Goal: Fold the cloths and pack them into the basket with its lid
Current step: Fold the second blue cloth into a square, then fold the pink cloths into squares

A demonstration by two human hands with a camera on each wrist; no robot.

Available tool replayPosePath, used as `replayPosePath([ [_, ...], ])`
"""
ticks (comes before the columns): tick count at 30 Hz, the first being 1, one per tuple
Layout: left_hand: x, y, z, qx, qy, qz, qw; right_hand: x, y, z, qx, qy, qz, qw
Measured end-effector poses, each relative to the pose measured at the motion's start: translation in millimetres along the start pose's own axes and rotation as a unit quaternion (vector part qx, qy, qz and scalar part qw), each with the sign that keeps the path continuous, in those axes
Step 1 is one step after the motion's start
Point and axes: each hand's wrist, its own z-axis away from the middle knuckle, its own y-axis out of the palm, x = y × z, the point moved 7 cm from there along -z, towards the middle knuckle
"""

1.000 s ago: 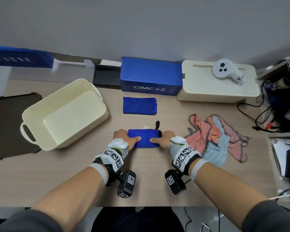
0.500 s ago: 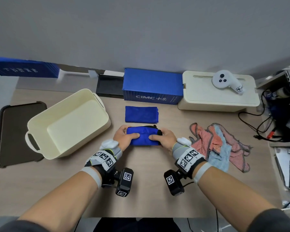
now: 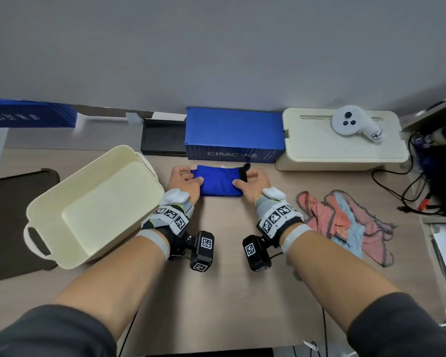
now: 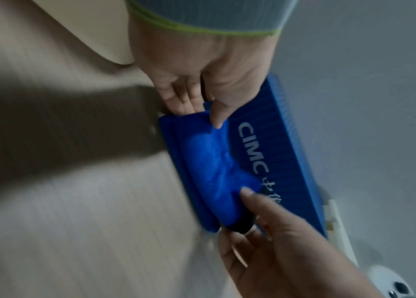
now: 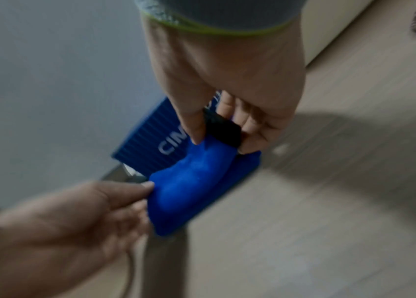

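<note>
A folded blue cloth [image 3: 220,180] with a black loop [image 3: 243,172] is held at both ends. My left hand [image 3: 186,180] pinches its left end and my right hand [image 3: 250,180] pinches its right end at the loop. The left wrist view shows this cloth [image 4: 214,171] sagging just above a second folded blue cloth [image 4: 181,161] that lies flat on the table. The right wrist view shows the same stack [image 5: 189,181]. The cream basket [image 3: 47,217] stands open at the left, with its dark brown lid [image 3: 13,217] beside it. Crumpled pink and light-blue cloths [image 3: 345,222] lie at the right.
A blue CIMC box [image 3: 232,135] stands right behind the cloths. A cream box [image 3: 319,148] with a white controller [image 3: 350,123] on top is at the back right. Cables [image 3: 407,191] and clutter fill the right edge. A black tray [image 3: 162,137] sits behind the basket.
Both hands have lifted the folded blue cloth off the table and carried it away from me, over the other folded blue cloth in front of the blue box.
</note>
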Motion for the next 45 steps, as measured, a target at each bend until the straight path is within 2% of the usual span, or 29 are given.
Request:
replayPosePath([
  [2, 2.1, -0.6, -1.0, -0.006, 0.004, -0.018, 1.0, -7.0, 1.3, -5.2, -0.014, 0.014, 0.064, 0.998],
  [4, -5.6, -2.9, 4.2, -0.013, 0.039, -0.052, 0.998, -0.7, 0.6, -2.4, -0.029, 0.006, 0.093, 0.995],
  [6, -20.1, -5.1, 15.1, -0.024, 0.126, -0.105, 0.986, 9.7, -2.6, 0.2, -0.043, -0.017, 0.113, 0.993],
  [8, -34.9, -1.6, 28.6, -0.014, 0.235, -0.169, 0.957, 15.5, -3.2, 2.1, -0.047, -0.029, 0.133, 0.99],
  [10, -37.3, 9.5, 36.4, 0.04, 0.279, -0.248, 0.927, 12.2, -0.6, 1.8, -0.03, -0.014, 0.17, 0.985],
  [12, -25.8, 23.5, 35.6, 0.119, 0.252, -0.383, 0.881, 6.0, -2.4, 0.1, -0.012, -0.003, 0.182, 0.983],
  [14, -11.3, 31.0, 33.9, 0.179, 0.192, -0.491, 0.831, 2.2, -15.6, 5.4, -0.006, 0.001, 0.146, 0.989],
  [16, -7.3, 34.3, 34.5, 0.209, 0.158, -0.519, 0.814, -2.4, -38.6, 12.9, -0.013, -0.001, 0.109, 0.994],
  [18, -10.5, 35.1, 37.2, 0.211, 0.148, -0.502, 0.826, -11.1, -72.5, 20.8, -0.044, -0.015, 0.091, 0.995],
  [19, -14.5, 31.6, 35.9, 0.19, 0.152, -0.484, 0.841, -14.5, -90.4, 24.1, -0.07, -0.025, 0.089, 0.993],
  [21, -25.5, 28.0, 41.1, 0.119, 0.194, -0.426, 0.876, -29.4, -140.8, 35.9, -0.162, -0.013, 0.156, 0.974],
  [23, -32.4, 29.4, 56.8, 0.069, 0.227, -0.357, 0.903, -47.8, -189.5, 53.5, -0.244, 0.049, 0.222, 0.943],
  [24, -31.2, 34.5, 67.6, 0.074, 0.221, -0.322, 0.918, -61.1, -207.2, 59.0, -0.253, 0.096, 0.241, 0.932],
  [26, -20.8, 50.5, 90.0, 0.128, 0.168, -0.248, 0.945, -80.4, -226.4, 67.6, -0.211, 0.154, 0.263, 0.929],
  [28, -7.4, 68.8, 114.2, 0.178, 0.117, -0.205, 0.955, -93.3, -231.2, 71.9, -0.123, 0.151, 0.288, 0.938],
  [30, 3.8, 84.4, 133.0, 0.201, 0.086, -0.192, 0.957, -92.2, -233.2, 81.3, -0.095, 0.101, 0.3, 0.944],
  [33, 8.9, 105.9, 160.1, 0.221, 0.07, -0.16, 0.959, -87.1, -239.0, 88.1, -0.099, 0.0, 0.191, 0.977],
  [35, 0.9, 127.8, 185.0, 0.258, 0.077, -0.142, 0.953, -79.4, -244.4, 96.4, -0.066, -0.03, 0.07, 0.995],
  [37, -16.7, 151.7, 211.7, 0.309, 0.112, -0.126, 0.936, -66.6, -243.3, 107.0, -0.01, -0.055, -0.026, 0.998],
  [40, -50.0, 174.7, 246.9, 0.338, 0.168, -0.11, 0.919, -38.4, -244.0, 129.4, 0.043, -0.144, -0.032, 0.988],
  [42, -57.7, 179.6, 256.9, 0.351, 0.171, -0.099, 0.915, -30.2, -246.9, 140.5, 0.072, -0.159, -0.061, 0.983],
  [45, -60.3, 167.0, 254.3, 0.327, 0.179, -0.097, 0.923, -32.9, -257.4, 136.3, 0.047, -0.167, -0.037, 0.984],
])
